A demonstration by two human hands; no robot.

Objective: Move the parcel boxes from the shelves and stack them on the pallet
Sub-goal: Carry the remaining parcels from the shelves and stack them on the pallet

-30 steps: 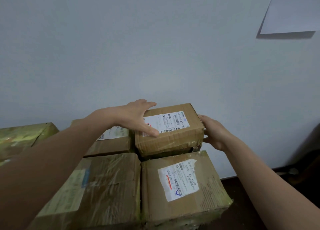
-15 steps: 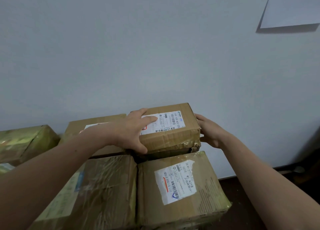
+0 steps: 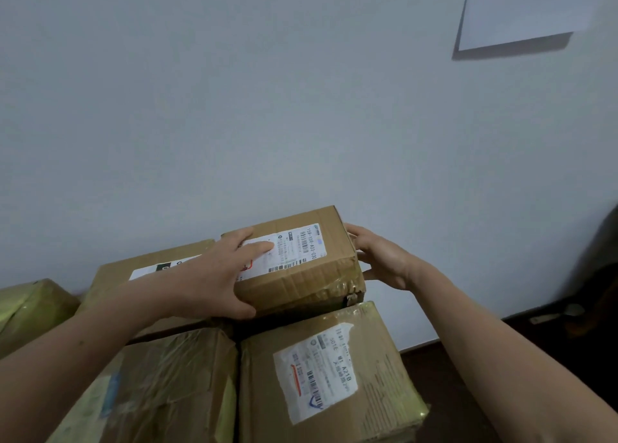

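Observation:
A small brown parcel box [image 3: 311, 275] with a white barcode label sits at the back right of a stack of parcels, against the wall. My left hand [image 3: 214, 275] grips its near left corner, with the fingers lying over the label and the thumb on the front face. My right hand [image 3: 381, 258] holds the box's right side, fingers round the far edge and thumb near the lower corner. The box's underside is hidden, so I cannot tell if it is lifted. No pallet or shelf shows.
In front of it lie a taped box with a white label [image 3: 384, 396] and a larger taped box [image 3: 167, 382]. Another labelled box [image 3: 133, 268] sits back left, and a yellowish taped parcel [image 3: 30, 305] far left. The grey wall is close behind. Dark floor [image 3: 551, 342] shows at right.
My left hand slid from the top of the small box to its near left corner, with the thumb now on the front face. The right hand stayed on the right side.

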